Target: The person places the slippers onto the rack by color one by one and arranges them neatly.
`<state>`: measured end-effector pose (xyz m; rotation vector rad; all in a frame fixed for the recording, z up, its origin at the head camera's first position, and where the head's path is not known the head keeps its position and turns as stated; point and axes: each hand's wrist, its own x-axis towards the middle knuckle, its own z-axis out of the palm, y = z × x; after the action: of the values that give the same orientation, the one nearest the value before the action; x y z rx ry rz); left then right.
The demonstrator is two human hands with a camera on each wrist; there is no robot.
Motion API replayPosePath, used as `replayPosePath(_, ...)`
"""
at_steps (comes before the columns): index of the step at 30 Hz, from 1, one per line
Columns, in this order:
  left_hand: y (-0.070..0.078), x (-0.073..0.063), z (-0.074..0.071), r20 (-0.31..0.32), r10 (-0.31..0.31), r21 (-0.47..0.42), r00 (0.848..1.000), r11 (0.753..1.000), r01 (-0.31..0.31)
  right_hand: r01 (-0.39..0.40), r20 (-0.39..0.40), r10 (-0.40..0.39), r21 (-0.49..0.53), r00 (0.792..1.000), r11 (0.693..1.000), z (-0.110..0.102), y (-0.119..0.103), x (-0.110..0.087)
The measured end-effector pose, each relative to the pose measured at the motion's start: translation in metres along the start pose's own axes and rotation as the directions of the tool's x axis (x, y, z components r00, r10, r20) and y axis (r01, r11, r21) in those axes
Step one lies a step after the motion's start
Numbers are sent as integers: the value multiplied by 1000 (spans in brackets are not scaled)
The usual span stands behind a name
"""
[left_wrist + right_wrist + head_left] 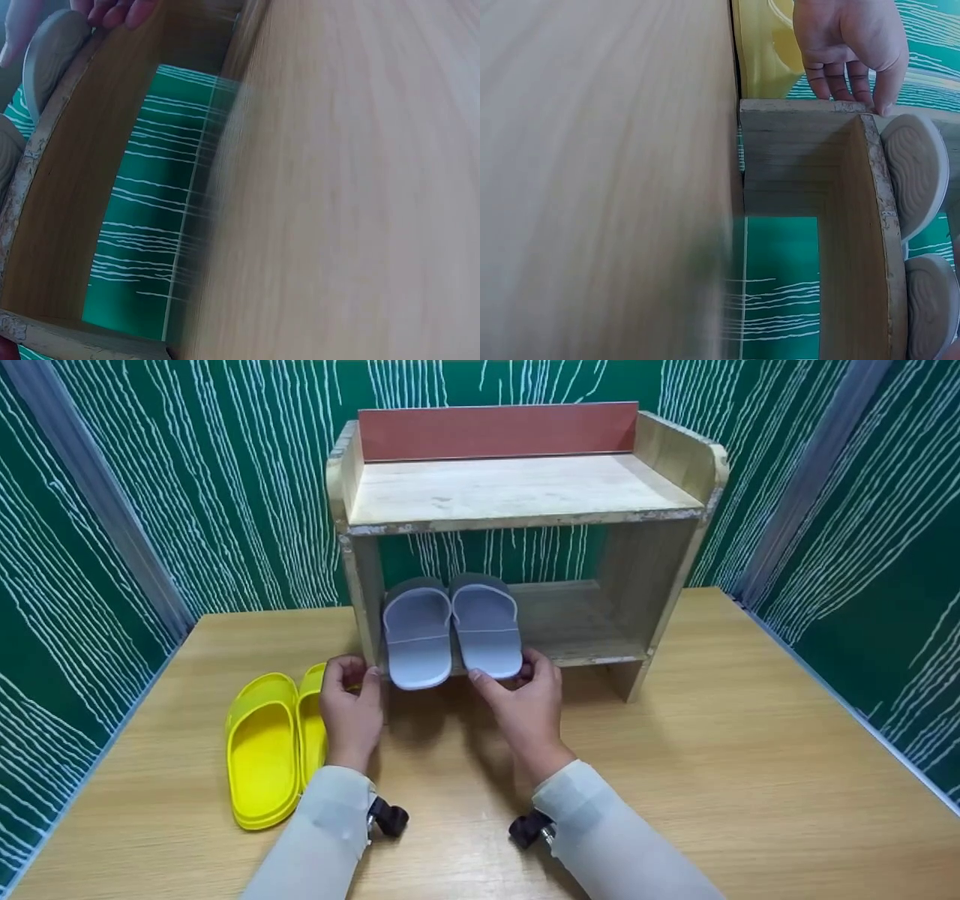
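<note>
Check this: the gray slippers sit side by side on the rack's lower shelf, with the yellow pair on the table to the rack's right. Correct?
Not quite: the head view shows the yellow pair on the table left of the rack. The rest stands.

The right hand [112,10] is holding a slipper [54,61]; the rack [71,157] is standing just beside the hand, the bench [360,187] lying farther away.

Got two hands [351,720] [531,716], two sleeves [315,825] [607,825], two gray slippers [418,664] [490,651], two yellow slippers [262,765] [311,727], one wooden rack [525,491], one table [750,795], two black knobs [391,817] [527,829].
</note>
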<state>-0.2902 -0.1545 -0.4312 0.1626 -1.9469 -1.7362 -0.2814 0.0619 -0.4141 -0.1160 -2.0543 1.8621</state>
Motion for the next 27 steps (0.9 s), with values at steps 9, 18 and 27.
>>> replayPosePath(9,1,0,0,-5,9,9,1000,1000,-9,-14,11,14,-26,1000,1000,-10,-5,4)
replayPosePath(18,2,0,1,1,1,8,1000,1000,-1,45,32,-48,79,998,996,-35,-12,15)
replayPosePath(27,-1,1,2,-30,68,-10,997,998,-68,151,69,-162,140,984,979,-75,-21,34)
